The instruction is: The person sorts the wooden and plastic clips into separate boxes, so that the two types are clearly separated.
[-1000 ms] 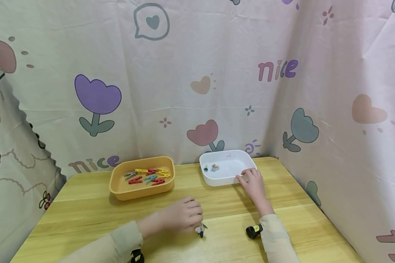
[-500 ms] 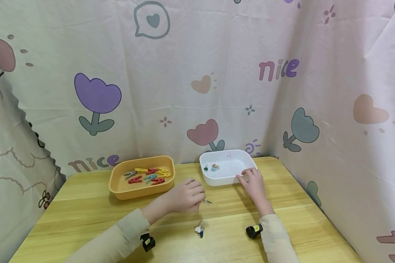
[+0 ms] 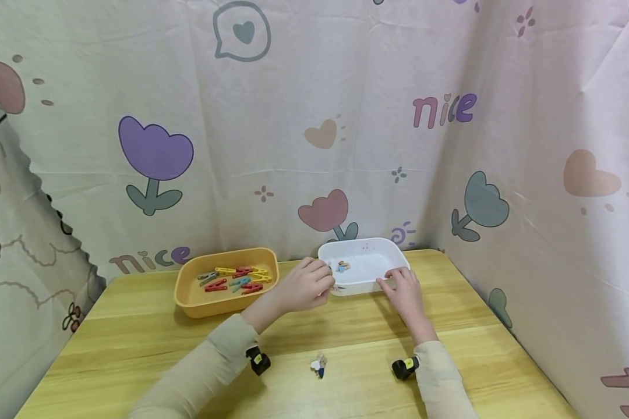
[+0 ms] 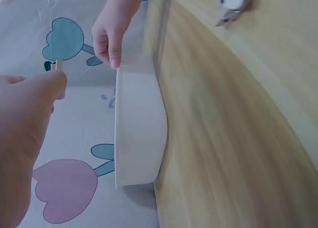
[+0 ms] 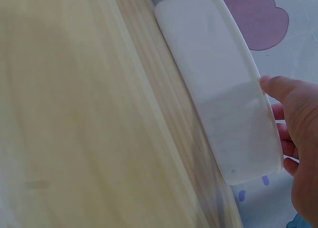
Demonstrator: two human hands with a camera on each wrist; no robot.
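Note:
In the head view my left hand (image 3: 306,284) is raised at the front left corner of the white plastic tray (image 3: 346,288). It pinches a small clip (image 4: 58,65) with a pale wooden end and a dark green bit; the fingers mostly cover it. My right hand (image 3: 402,292) grips the tray's front rim near its right corner, thumb outside and fingers inside, as the right wrist view shows. A few tiny colourful clips (image 3: 343,266) lie in the tray's left part. On the table in front sits a little cluster of white and blue clips (image 3: 318,366).
A yellow-orange tray (image 3: 188,305) holding several red, yellow, blue and grey clothespins stands at the back left of the wooden table (image 3: 367,355). A patterned curtain (image 3: 272,145) hangs right behind both trays and along the right side.
My left hand has lifted the small clip off the cluster on the table and carried it forward to the white tray's edge. The right hand has kept its place on the rim.

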